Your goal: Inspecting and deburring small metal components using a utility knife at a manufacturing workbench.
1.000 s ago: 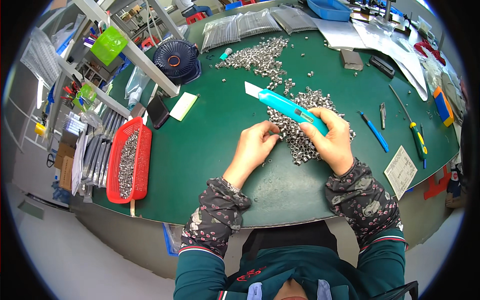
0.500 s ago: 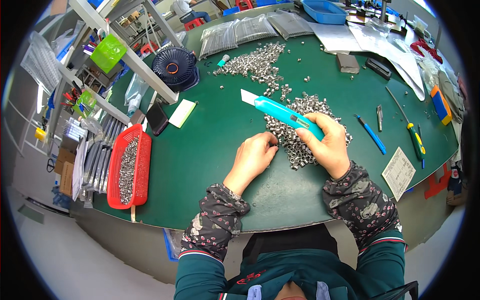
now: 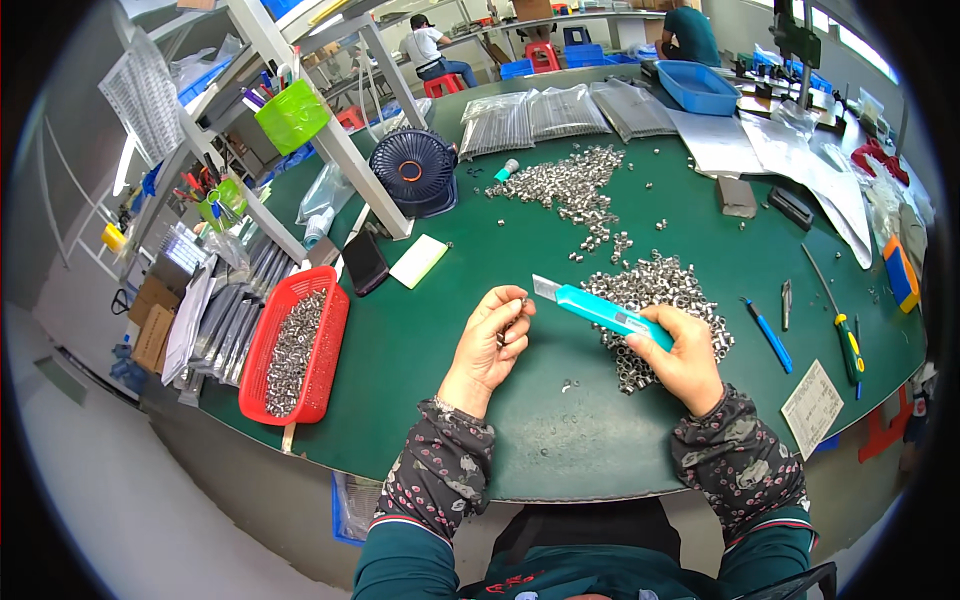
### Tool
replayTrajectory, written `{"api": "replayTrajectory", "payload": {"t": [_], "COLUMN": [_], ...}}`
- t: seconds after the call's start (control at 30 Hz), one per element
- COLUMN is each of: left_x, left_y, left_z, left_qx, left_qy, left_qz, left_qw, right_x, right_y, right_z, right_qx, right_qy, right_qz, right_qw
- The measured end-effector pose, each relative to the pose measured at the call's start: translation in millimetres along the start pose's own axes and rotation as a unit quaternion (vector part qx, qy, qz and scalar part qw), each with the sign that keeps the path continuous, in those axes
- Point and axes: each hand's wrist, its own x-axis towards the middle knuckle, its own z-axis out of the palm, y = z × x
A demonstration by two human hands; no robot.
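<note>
L hand over green table, thumb & fingers pinching a tiny metal piece; can't tell what else is in the curled fingers. R hand wrapped round teal cutter, blade pointing far left, tip just beside L fingertips. Nearer ring pile lies beyond & beneath cutter, 2nd pile farther off. Red basket w/ more rings at left; screwdriver at right.

The table is dark green. By its left edge the basket is red; by its right, the block is blue and orange. The cutter is turquoise, the rings silvery — the sleeve covers black, patterned pink and pale grey.
</note>
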Motion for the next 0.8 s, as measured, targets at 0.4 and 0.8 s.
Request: {"api": "replayTrajectory", "payload": {"t": [0.4,0.8], "left_x": [2.5,3.8], "left_y": [1.0,-2.6], "left_z": [-1.4,-11.6], "left_qx": [0.011,0.043], "left_qy": [-0.013,-0.035], "left_qz": [0.044,0.05], "left_qw": [0.999,0.997], "right_x": [2.7,3.4], "right_y": [-7.3,-6.8], "right_z": [-2.9,-5.0], "right_qx": [0.038,0.038], "right_qy": [-0.108,-0.149], "right_qz": [0.076,0.108], "right_qw": [0.99,0.982]}}
